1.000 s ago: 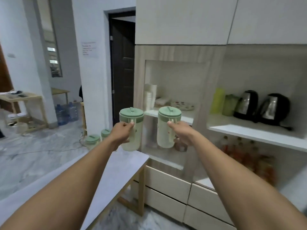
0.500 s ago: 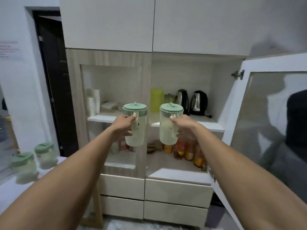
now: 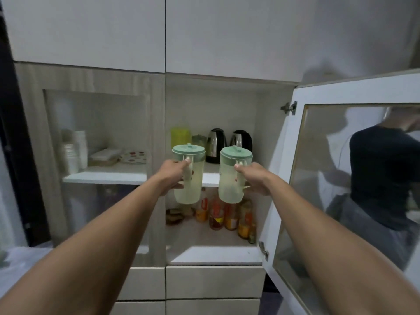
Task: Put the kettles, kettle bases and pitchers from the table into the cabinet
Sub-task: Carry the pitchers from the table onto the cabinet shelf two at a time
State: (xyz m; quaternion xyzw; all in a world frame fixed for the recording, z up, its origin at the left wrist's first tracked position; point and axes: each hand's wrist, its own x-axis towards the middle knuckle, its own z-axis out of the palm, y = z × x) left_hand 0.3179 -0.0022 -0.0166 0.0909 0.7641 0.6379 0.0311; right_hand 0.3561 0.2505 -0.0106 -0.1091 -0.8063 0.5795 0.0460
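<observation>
I hold two pale green pitchers with green lids by their handles, both upright in the air in front of the open cabinet compartment. My left hand [image 3: 173, 174] grips the left pitcher [image 3: 189, 178]. My right hand [image 3: 253, 178] grips the right pitcher [image 3: 233, 176]. Behind them on the cabinet shelf [image 3: 210, 178] stand two black and steel kettles [image 3: 216, 142] [image 3: 242, 139], a yellow-green pitcher [image 3: 180, 136] and a darker green one [image 3: 198, 140].
The glass cabinet door [image 3: 354, 178] stands open at the right and reflects a person. Several bottles and jars [image 3: 227, 214] fill the lower shelf. Behind the shut left glass door sit stacked cups [image 3: 75, 151] and plates. A white table corner [image 3: 20, 258] shows at lower left.
My view has turned right and moved closer to the cabinet. Both pitchers now hang in front of the open compartment, and the table with its other pitchers has slid out of view.
</observation>
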